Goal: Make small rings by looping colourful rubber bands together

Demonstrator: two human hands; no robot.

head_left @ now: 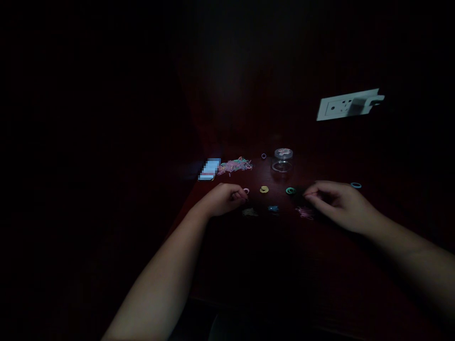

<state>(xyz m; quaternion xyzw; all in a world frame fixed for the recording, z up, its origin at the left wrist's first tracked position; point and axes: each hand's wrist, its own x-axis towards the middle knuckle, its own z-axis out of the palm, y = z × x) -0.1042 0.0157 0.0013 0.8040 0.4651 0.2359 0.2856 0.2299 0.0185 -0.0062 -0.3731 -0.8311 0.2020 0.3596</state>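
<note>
My left hand (225, 200) is low over the dark table, fingers curled together beside a small pink elastic band (246, 191). I cannot make out what, if anything, is in its fingertips. On the right, my right hand (332, 201) has thumb and forefinger pinched; anything between them is too small to see. Between the hands lie yellow bands (264, 189) and green bands (290, 190). Nearer to me are a pale, dim heap of bands (250, 212), a small blue bunch (273, 208) and a pink-purple bunch (304, 212).
Behind, a mixed pile of coloured bands (235, 165) lies beside a lit phone (209, 169). A clear lidded jar (282, 162) stands near a small pale ring (263, 156). A blue ring (356, 185) lies past my right hand. A wall socket (336, 110) holds a plug. The room is very dark.
</note>
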